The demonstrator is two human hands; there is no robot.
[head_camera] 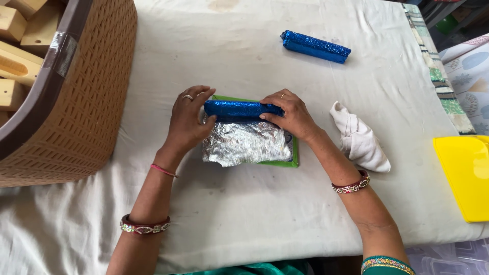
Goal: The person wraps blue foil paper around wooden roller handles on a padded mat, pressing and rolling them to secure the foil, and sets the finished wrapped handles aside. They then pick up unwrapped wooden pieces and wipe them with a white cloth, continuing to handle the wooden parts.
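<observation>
White cloth (pixel 244 214) covers the table on which I work, seen from above. Left hand (pixel 187 119): fingers half curled and close together, fingertips pressing on the left end of a blue foil roll (pixel 239 109); palm resting over the left edge of the silver sheet (pixel 244 145); a ring on one finger. Right hand (pixel 293 114): fingers bent and together, clamped over the right end of the same roll, thumb tucked toward the sheet. Neither hand is spread flat; both are closed onto the roll, which spans the gap between them and lies crosswise in front of me. Silver side of the crinkled sheet runs from the roll toward me and lies on a green mat (pixel 290 162), of which only the edges show at top left and along the near right corner. Woven brown basket (pixel 81 102), at my far left, holds pale wooden blocks (pixel 18 56); it stands well apart from the left hand. Second blue foil roll (pixel 315 47), already rolled, lies beyond the right hand, well apart, tilted on the cloth. White rag (pixel 359 138), bunched, lies just beside my right wrist. Yellow plastic board (pixel 463 175) sits at the right edge of the table, partly out of frame
</observation>
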